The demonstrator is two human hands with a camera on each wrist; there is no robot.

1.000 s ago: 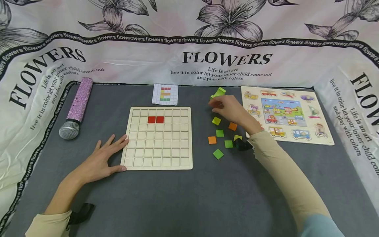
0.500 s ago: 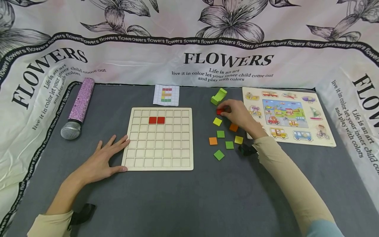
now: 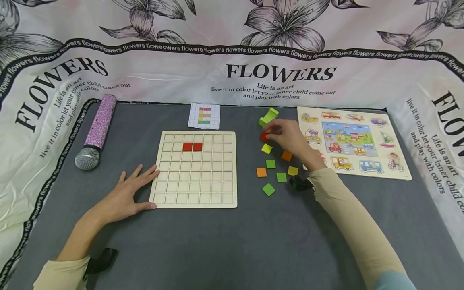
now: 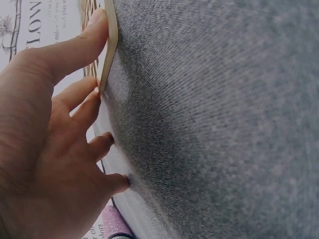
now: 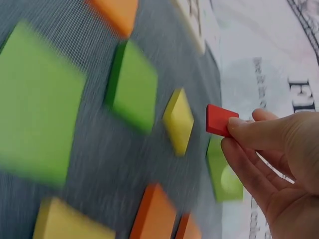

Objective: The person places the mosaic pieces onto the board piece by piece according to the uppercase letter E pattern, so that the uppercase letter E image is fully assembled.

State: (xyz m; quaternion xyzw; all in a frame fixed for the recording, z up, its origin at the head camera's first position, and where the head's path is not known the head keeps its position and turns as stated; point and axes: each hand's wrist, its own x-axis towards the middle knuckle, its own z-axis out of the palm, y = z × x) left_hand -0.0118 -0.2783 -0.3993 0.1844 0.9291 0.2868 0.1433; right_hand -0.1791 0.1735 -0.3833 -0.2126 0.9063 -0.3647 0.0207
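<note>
Between thumb and fingers, my right hand [image 3: 290, 137] pinches a red square tile [image 5: 219, 120], just above the loose tiles right of the board. My left hand [image 3: 123, 196] lies with fingers spread, thumb and fingertips touching the left edge of a wooden grid board [image 3: 195, 177]. Two red tiles [image 3: 192, 146] sit side by side in the board's second row. Near the right hand lie green tiles [image 3: 270, 164], yellow tiles [image 3: 266, 148] and orange tiles [image 3: 261, 172]. Light green pieces [image 3: 269, 117] lie just behind that hand.
Behind the board lies a paper card [image 3: 204, 116] with a coloured grid pattern. A picture puzzle board [image 3: 355, 141] lies at the right, partly under the right forearm. A pink glittery microphone [image 3: 99, 129] is at the left. The grey table [image 3: 224, 245] has a floral cloth around it.
My right hand has drawn back slightly from the light green pieces, and a red tile now shows in its pinch. The left hand stays at the board's edge.
</note>
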